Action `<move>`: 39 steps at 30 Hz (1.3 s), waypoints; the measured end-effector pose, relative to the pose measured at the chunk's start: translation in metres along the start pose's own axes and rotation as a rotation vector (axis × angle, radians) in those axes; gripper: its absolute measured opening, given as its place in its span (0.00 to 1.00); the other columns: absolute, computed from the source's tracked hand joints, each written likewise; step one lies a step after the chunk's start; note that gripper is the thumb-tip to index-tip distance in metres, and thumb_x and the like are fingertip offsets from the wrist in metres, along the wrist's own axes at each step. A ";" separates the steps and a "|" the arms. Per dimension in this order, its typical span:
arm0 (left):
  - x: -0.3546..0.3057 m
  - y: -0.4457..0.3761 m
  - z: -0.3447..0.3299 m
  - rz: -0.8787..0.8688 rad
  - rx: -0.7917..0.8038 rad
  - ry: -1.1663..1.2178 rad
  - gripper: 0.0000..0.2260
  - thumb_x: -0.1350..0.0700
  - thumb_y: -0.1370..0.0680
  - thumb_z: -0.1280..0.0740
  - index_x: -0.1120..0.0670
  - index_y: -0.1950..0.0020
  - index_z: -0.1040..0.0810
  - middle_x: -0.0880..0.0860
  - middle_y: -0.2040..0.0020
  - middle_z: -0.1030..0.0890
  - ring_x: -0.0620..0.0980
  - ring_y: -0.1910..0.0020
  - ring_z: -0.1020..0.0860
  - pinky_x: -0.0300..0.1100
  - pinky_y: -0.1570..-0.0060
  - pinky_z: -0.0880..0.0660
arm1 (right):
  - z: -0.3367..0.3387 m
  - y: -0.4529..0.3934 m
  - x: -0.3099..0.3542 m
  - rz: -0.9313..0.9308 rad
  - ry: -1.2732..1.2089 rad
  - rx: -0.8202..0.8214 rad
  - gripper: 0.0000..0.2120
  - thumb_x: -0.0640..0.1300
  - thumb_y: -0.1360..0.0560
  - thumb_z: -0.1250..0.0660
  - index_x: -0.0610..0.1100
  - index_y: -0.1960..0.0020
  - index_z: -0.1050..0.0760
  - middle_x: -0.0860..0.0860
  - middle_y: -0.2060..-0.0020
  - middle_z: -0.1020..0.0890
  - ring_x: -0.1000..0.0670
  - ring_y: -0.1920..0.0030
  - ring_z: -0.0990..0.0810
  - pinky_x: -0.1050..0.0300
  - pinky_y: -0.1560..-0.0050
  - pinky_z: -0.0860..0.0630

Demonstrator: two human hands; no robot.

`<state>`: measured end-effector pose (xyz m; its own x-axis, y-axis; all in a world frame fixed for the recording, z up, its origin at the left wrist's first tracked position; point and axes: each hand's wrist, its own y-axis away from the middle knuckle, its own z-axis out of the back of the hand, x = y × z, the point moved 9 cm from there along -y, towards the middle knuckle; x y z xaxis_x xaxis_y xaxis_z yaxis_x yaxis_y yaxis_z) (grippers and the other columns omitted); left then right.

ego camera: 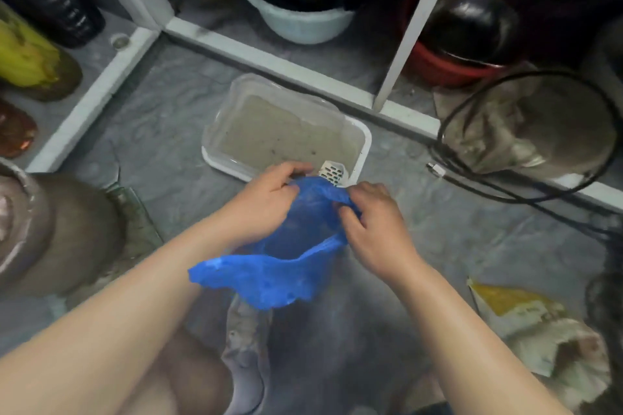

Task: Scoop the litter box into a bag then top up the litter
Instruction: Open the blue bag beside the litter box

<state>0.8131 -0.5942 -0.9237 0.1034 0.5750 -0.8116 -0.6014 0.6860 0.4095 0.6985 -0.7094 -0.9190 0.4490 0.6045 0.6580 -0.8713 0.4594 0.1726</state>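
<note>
A blue plastic bag [286, 256] hangs open between my two hands above the floor. My left hand [269, 202] pinches the far left of its rim. My right hand [374, 226] grips the rim on the right side. Just beyond the bag sits a white rectangular litter box [215, 155] filled with grey litter, with a clear lid part over its far end. A white slotted scoop [332, 173] rests in the box's near right corner, partly hidden by the bag.
A yellow and white litter sack [526, 320] lies open at the lower right. A black cable [472, 178] trails on the floor at right. White shelving holds basins [303, 23], a red bowl and bottles behind the box. A round container stands at the left edge.
</note>
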 end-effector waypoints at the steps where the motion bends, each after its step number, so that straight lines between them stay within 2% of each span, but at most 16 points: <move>1: 0.002 -0.006 -0.004 -0.007 0.023 -0.049 0.20 0.56 0.24 0.39 0.45 0.33 0.25 0.47 0.38 0.23 0.43 0.42 0.24 0.42 0.39 0.30 | -0.008 -0.005 -0.007 0.031 0.006 0.008 0.13 0.48 0.25 0.45 0.43 0.59 0.25 0.47 0.61 0.22 0.43 0.55 0.28 0.45 0.51 0.29; 4: -0.010 -0.012 -0.021 -0.166 0.122 -0.258 0.25 0.53 0.24 0.33 0.45 0.26 0.30 0.42 0.28 0.29 0.37 0.31 0.32 0.36 0.30 0.36 | -0.029 -0.019 -0.023 0.165 -0.009 -0.004 0.11 0.46 0.24 0.45 0.45 0.57 0.25 0.52 0.60 0.24 0.46 0.55 0.29 0.47 0.51 0.30; 5: -0.018 -0.011 -0.026 -0.258 0.130 -0.366 0.27 0.54 0.25 0.31 0.46 0.26 0.31 0.42 0.28 0.29 0.37 0.30 0.33 0.35 0.30 0.37 | -0.034 -0.022 -0.026 0.206 -0.033 -0.018 0.10 0.45 0.24 0.43 0.46 0.55 0.24 0.54 0.60 0.25 0.47 0.54 0.30 0.50 0.50 0.30; 7: -0.023 -0.010 -0.036 -0.397 0.136 -0.560 0.26 0.55 0.28 0.30 0.46 0.29 0.27 0.42 0.33 0.23 0.41 0.34 0.27 0.40 0.34 0.31 | -0.040 -0.023 -0.032 0.241 -0.139 -0.048 0.08 0.42 0.24 0.39 0.46 0.51 0.21 0.56 0.58 0.23 0.49 0.51 0.29 0.55 0.48 0.31; 11: -0.013 -0.015 -0.025 -0.373 0.007 -0.828 0.15 0.55 0.26 0.37 0.45 0.42 0.21 0.47 0.49 0.16 0.53 0.49 0.19 0.50 0.53 0.23 | -0.044 -0.026 -0.044 0.167 -0.412 -0.007 0.11 0.42 0.24 0.30 0.51 0.43 0.23 0.55 0.50 0.20 0.55 0.46 0.24 0.63 0.45 0.28; 14: -0.018 -0.016 -0.009 -0.335 -0.084 -0.850 0.16 0.59 0.27 0.39 0.46 0.43 0.20 0.48 0.49 0.15 0.55 0.49 0.19 0.49 0.53 0.23 | -0.042 -0.029 -0.054 0.135 -0.400 0.009 0.16 0.39 0.26 0.29 0.52 0.40 0.24 0.56 0.47 0.20 0.57 0.44 0.23 0.64 0.43 0.28; 18: -0.016 -0.017 0.015 -0.232 -0.181 -0.816 0.19 0.64 0.26 0.40 0.48 0.42 0.19 0.48 0.47 0.15 0.55 0.47 0.19 0.50 0.50 0.23 | -0.063 -0.028 -0.084 -0.057 -0.458 0.084 0.06 0.37 0.26 0.30 0.47 0.52 0.19 0.53 0.58 0.17 0.55 0.57 0.22 0.61 0.54 0.27; 20: -0.008 -0.016 0.028 -0.169 -0.224 -0.837 0.20 0.63 0.27 0.42 0.46 0.42 0.20 0.48 0.46 0.15 0.54 0.47 0.19 0.50 0.50 0.22 | -0.076 -0.029 -0.100 -0.195 -0.455 0.167 0.02 0.40 0.26 0.29 0.44 0.54 0.21 0.51 0.62 0.20 0.53 0.61 0.24 0.64 0.62 0.29; 23: -0.003 -0.010 0.047 -0.110 -0.307 -0.875 0.22 0.57 0.31 0.47 0.43 0.44 0.21 0.48 0.48 0.16 0.55 0.49 0.19 0.52 0.52 0.21 | -0.084 -0.024 -0.115 -0.368 -0.451 0.280 0.07 0.42 0.26 0.27 0.42 0.54 0.25 0.51 0.65 0.23 0.52 0.67 0.27 0.70 0.74 0.33; 25: 0.000 -0.006 0.058 -0.073 -0.374 -0.881 0.21 0.56 0.31 0.47 0.43 0.45 0.22 0.49 0.49 0.16 0.57 0.50 0.19 0.53 0.53 0.21 | -0.093 -0.008 -0.108 -0.483 -0.657 0.456 0.09 0.40 0.26 0.28 0.41 0.51 0.26 0.47 0.67 0.20 0.48 0.70 0.23 0.62 0.74 0.24; 27: 0.002 -0.002 0.065 -0.034 -0.433 -0.877 0.19 0.57 0.30 0.46 0.43 0.46 0.23 0.49 0.50 0.16 0.57 0.52 0.19 0.53 0.54 0.21 | -0.100 0.010 -0.088 -0.491 -0.806 0.681 0.18 0.41 0.34 0.25 0.40 0.47 0.26 0.42 0.63 0.17 0.43 0.68 0.18 0.50 0.73 0.19; 29: 0.005 0.003 0.071 -0.004 -0.482 -0.854 0.19 0.56 0.30 0.48 0.44 0.47 0.23 0.50 0.50 0.17 0.58 0.52 0.20 0.54 0.53 0.21 | -0.104 0.019 -0.073 -0.440 -0.868 0.833 0.23 0.40 0.36 0.24 0.40 0.43 0.26 0.41 0.58 0.16 0.42 0.63 0.16 0.49 0.70 0.18; 31: 0.004 0.007 0.077 -0.002 -0.539 -0.833 0.19 0.56 0.30 0.48 0.46 0.47 0.23 0.52 0.49 0.17 0.58 0.51 0.20 0.53 0.51 0.22 | -0.110 0.024 -0.066 -0.408 -0.860 0.926 0.21 0.38 0.34 0.26 0.37 0.42 0.24 0.40 0.59 0.16 0.42 0.63 0.16 0.52 0.69 0.18; 34: 0.002 0.010 0.082 -0.007 -0.558 -0.797 0.17 0.60 0.26 0.46 0.49 0.44 0.23 0.54 0.46 0.18 0.58 0.47 0.21 0.48 0.51 0.26 | -0.117 0.018 -0.072 -0.453 -0.865 0.812 0.07 0.33 0.27 0.33 0.35 0.49 0.20 0.40 0.64 0.18 0.45 0.69 0.18 0.54 0.70 0.19; 37: 0.009 0.008 0.068 -0.006 -0.388 -0.745 0.18 0.60 0.27 0.46 0.50 0.43 0.24 0.53 0.47 0.18 0.56 0.47 0.21 0.48 0.49 0.26 | -0.112 -0.003 -0.078 -0.492 -1.098 0.518 0.09 0.28 0.23 0.40 0.36 0.49 0.22 0.42 0.64 0.17 0.45 0.66 0.18 0.50 0.64 0.18; 39: 0.021 0.008 0.051 0.049 -0.239 -0.767 0.13 0.63 0.25 0.44 0.51 0.46 0.26 0.52 0.48 0.20 0.55 0.48 0.23 0.47 0.51 0.28 | -0.108 -0.012 -0.076 -0.472 -1.270 0.443 0.13 0.24 0.24 0.42 0.37 0.50 0.24 0.42 0.63 0.16 0.45 0.65 0.17 0.50 0.64 0.18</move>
<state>0.8511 -0.5544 -0.9159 0.5357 0.8074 -0.2472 -0.7636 0.5882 0.2663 0.6964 -0.6906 -1.0496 0.4368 -0.6380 0.6342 -0.7877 0.0692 0.6122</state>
